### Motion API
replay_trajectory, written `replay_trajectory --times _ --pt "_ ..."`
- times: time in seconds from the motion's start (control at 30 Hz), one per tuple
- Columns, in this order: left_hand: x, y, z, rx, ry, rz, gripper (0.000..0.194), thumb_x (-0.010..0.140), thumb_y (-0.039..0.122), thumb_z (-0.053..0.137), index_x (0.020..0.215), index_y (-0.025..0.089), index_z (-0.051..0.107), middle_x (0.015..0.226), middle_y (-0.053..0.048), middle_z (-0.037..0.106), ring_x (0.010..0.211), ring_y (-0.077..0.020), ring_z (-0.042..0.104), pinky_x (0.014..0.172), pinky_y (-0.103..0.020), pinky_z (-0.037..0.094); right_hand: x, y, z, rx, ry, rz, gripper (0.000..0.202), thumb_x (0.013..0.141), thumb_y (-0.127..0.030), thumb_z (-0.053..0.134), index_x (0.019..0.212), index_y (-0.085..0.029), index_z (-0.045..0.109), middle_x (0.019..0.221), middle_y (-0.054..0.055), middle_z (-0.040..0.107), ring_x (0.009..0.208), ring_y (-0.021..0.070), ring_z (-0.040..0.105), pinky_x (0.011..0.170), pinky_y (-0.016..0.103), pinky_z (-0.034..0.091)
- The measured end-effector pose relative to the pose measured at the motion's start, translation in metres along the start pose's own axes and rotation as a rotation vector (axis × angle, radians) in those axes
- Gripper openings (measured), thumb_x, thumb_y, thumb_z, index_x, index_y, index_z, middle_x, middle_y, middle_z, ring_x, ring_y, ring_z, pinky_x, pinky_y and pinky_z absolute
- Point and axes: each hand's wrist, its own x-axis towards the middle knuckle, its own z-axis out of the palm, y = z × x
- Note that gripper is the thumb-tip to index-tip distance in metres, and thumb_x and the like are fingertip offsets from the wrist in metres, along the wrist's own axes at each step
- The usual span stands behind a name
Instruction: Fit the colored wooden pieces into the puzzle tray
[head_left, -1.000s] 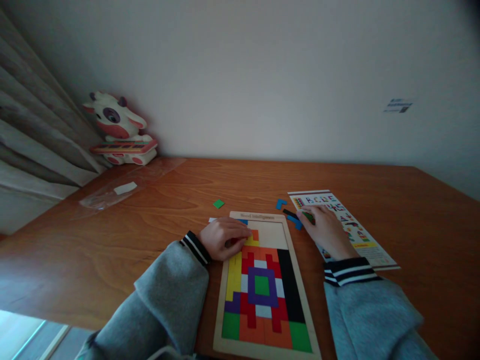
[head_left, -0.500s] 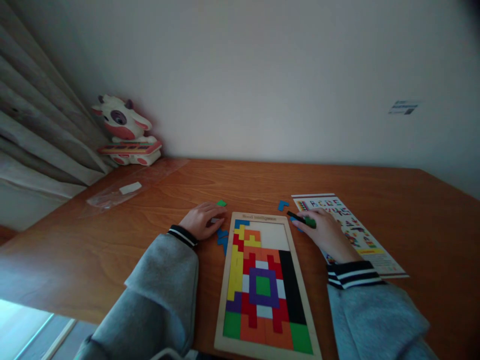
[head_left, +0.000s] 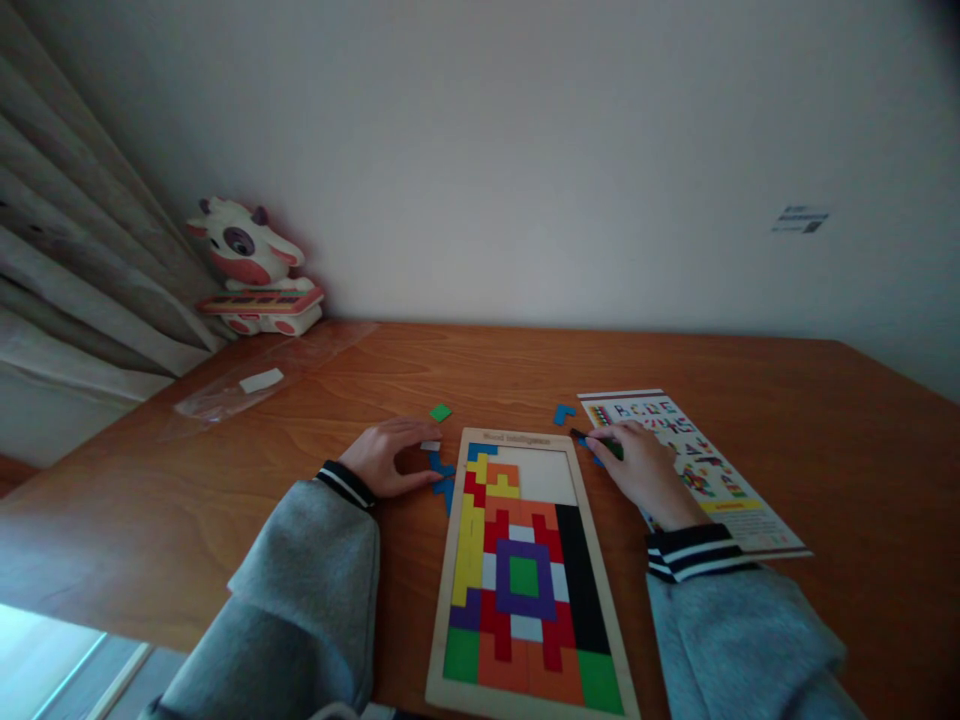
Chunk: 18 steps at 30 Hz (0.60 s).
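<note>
A wooden tray puzzle [head_left: 442,620] lies in front of me, with coloured block pieces filling most of it and a bare pale patch at its top right. My left hand [head_left: 384,458] is left of the tray, thumb and fingers apart. A small white piece [head_left: 430,446] is at its fingertips, and blue pieces [head_left: 444,490] lie by the thumb. Right of the tray, my right hand [head_left: 641,468] pinches a black piece [head_left: 579,434] and a green piece [head_left: 613,448], partly hidden by the fingers. Another blue piece [head_left: 587,443] shows under that hand.
A green square piece [head_left: 441,412] and a blue piece [head_left: 564,414] lie beyond the tray. A printed pattern sheet [head_left: 720,480] is partly under my right hand. A cow-shaped toy keyboard [head_left: 259,300] and a clear plastic bag [head_left: 225,398] are at the back left.
My left hand has shifted left and spread wider, uncovering the white piece and more of the blue ones. My right hand has moved slightly left and lower with its pieces.
</note>
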Motion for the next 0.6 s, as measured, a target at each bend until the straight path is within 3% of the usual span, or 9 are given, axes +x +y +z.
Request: replay_trajectory --times 0.2,0.37,0.6 --pt "-0.004 0.004 0.004 -0.063 -0.03 0.096 0.062 0.07 0.052 0.078 0.12 0.019 0.066 0.12 -0.013 0.069 0.112 -0.0278 0.064 0.099 -0.043 0.05 -0.001 0.002 0.006 -0.023 0.105 -0.108 0.023 0.095 -0.03 0.048 0.094 -0.022 0.069 0.106 0.009 0.067 0.101 0.0289 0.06 0.077 0.043 0.04" --pt "-0.005 0.001 0.008 -0.036 -0.015 0.083 0.039 0.079 0.045 0.073 0.11 0.022 0.072 0.121 -0.012 0.068 0.112 -0.0264 0.064 0.097 -0.043 0.052 0.001 0.005 0.008 0.024 0.153 -0.173 0.024 0.095 -0.031 0.046 0.093 -0.02 0.068 0.103 0.01 0.068 0.097 0.0279 0.061 0.08 0.041 0.044" --pt "-0.005 -0.004 0.011 -0.005 0.056 0.072 0.034 0.08 0.041 0.072 0.107 0.02 0.073 0.115 -0.012 0.071 0.107 -0.025 0.067 0.094 -0.041 0.054 0.002 -0.002 0.0 0.246 0.275 -0.177 0.028 0.093 -0.038 0.047 0.093 -0.018 0.067 0.097 0.011 0.069 0.091 0.0266 0.063 0.084 0.043 0.048"
